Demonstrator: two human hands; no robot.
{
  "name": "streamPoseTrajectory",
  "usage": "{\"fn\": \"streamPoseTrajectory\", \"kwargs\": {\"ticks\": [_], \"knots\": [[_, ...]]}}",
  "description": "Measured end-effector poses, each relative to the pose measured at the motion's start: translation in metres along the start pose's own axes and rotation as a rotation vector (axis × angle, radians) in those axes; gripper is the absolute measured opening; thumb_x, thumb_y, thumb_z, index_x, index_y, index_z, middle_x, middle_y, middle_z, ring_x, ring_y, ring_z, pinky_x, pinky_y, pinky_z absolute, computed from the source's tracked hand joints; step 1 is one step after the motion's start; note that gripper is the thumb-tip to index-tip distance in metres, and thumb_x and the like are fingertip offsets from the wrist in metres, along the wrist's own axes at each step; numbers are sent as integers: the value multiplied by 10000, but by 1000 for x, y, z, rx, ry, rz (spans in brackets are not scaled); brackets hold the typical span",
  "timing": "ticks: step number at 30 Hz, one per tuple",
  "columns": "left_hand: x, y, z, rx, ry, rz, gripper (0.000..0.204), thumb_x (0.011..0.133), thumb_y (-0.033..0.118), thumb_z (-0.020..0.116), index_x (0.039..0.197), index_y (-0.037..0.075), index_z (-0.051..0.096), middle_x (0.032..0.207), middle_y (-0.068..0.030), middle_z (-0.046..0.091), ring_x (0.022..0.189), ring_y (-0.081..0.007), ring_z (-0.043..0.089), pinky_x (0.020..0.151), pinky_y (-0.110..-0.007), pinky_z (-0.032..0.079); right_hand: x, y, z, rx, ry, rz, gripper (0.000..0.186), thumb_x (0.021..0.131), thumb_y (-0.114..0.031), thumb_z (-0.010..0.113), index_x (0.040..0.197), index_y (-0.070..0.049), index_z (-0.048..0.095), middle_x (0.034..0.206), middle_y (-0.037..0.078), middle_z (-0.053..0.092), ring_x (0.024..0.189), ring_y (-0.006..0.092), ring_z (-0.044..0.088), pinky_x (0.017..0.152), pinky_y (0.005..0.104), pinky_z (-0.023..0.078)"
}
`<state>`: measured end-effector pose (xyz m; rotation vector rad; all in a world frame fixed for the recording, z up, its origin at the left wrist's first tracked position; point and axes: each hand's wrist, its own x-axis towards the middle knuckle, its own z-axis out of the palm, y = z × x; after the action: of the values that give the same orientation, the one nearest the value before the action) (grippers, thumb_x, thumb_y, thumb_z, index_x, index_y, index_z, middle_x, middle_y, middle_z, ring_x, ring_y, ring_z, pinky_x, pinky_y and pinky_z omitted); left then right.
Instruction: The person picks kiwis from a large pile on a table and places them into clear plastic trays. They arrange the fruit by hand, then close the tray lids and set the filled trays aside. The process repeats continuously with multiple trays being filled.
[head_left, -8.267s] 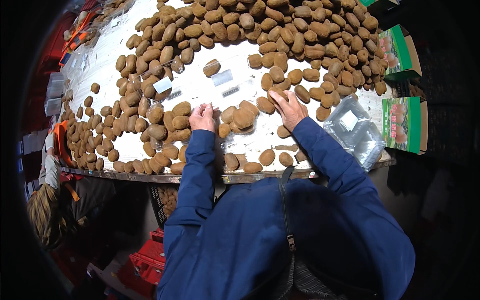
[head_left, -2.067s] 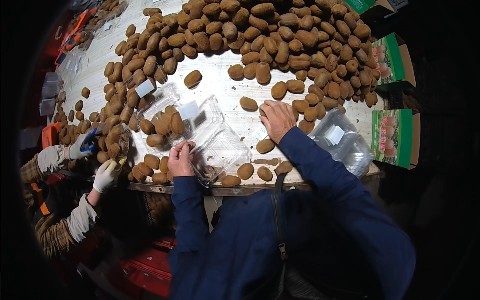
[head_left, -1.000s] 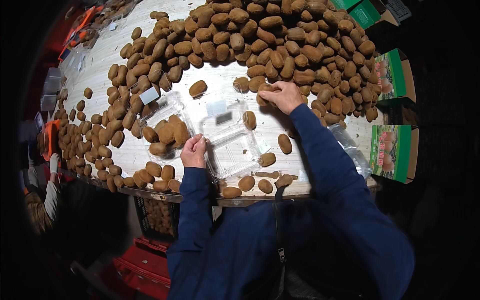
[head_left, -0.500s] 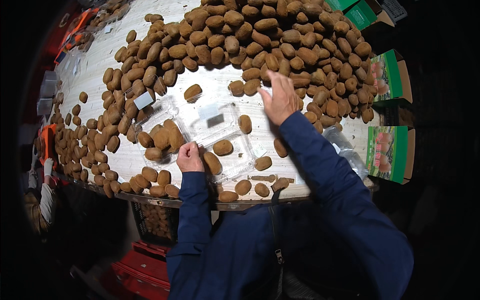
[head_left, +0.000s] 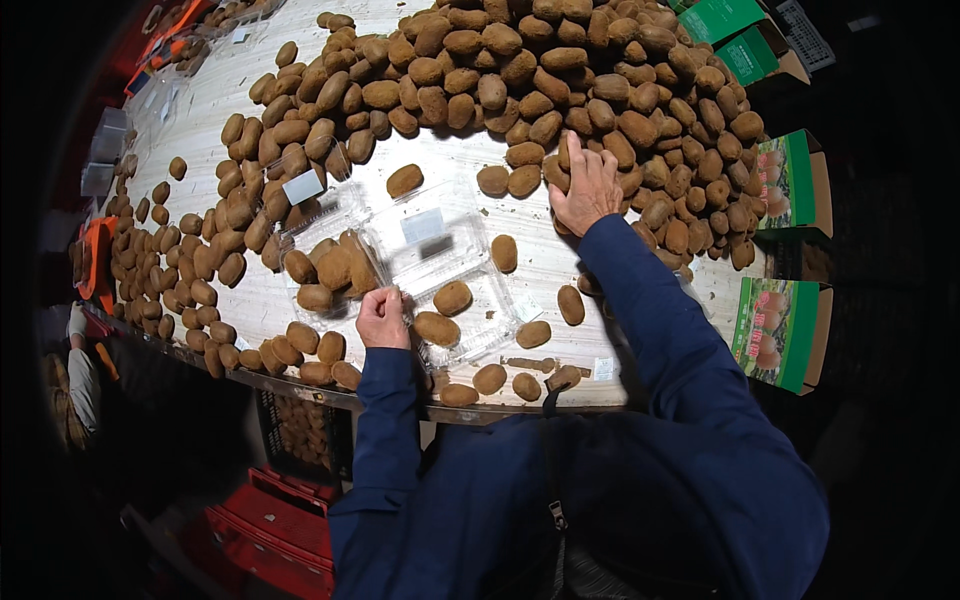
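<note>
Clear plastic tray [head_left: 455,275] lies open on the white table [head_left: 560,270], near its front edge, at about 12 o'clock from my chest. I see my left hand [head_left: 383,318] pinching the tray's near edge, fingers closed on it. Two brown fruits [head_left: 445,312] sit in the tray; most of it looks unfilled, so I judge the packing barely begun. Further out at 1 o'clock, my right hand [head_left: 585,185] rests spread on the fruit pile [head_left: 560,70], grasping nothing that I can make out.
</note>
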<state>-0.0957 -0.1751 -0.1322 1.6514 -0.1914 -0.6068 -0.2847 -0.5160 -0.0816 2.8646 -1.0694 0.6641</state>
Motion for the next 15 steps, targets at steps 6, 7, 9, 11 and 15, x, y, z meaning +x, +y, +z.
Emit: {"fn": "streamPoseTrajectory", "kwargs": {"ticks": [6, 7, 9, 11, 15], "knots": [[5, -9, -5, 18, -21, -20, 130, 1034, 115, 677, 1043, -14, 677, 907, -43, 732, 797, -83, 648, 751, -243, 529, -25, -3, -9, 78, -58, -8, 952, 861, -255, 814, 1664, -152, 314, 1085, 185, 648, 1112, 428, 545, 893, 506, 528], [6, -10, -5, 21, -23, -18, 130, 1034, 116, 679, 1042, -14, 678, 905, -44, 733, 795, -84, 650, 750, -245, 529, -25, -3, -7, 65, -32, -27, 953, 867, -261, 814, 1667, -156, 309, 1085, 185, 650, 1110, 429, 548, 890, 510, 530], [7, -12, -5, 18, -23, -1, 132, 1033, 118, 683, 1042, -14, 680, 903, -46, 734, 790, -87, 652, 747, -247, 531, -20, -3, 0, 29, -45, 24, 942, 904, -274, 802, 1678, -154, 278, 1063, 190, 669, 1113, 436, 569, 898, 518, 531], [9, -13, -6, 15, -28, -3, 136, 1033, 123, 686, 1043, -12, 681, 904, -48, 735, 790, -92, 658, 748, -250, 535, -6, 0, 9, 12, -161, 143, 938, 930, -276, 786, 1684, -141, 244, 1081, 190, 681, 1121, 430, 578, 926, 511, 519], [9, -13, -6, 31, -34, -10, 139, 1032, 129, 692, 1044, -10, 682, 903, -44, 734, 791, -92, 658, 746, -250, 534, 1, 12, 10, -28, -170, 83, 704, 986, -280, 724, 1618, -275, 413, 1010, 156, 689, 1016, 388, 629, 847, 522, 542]]}}
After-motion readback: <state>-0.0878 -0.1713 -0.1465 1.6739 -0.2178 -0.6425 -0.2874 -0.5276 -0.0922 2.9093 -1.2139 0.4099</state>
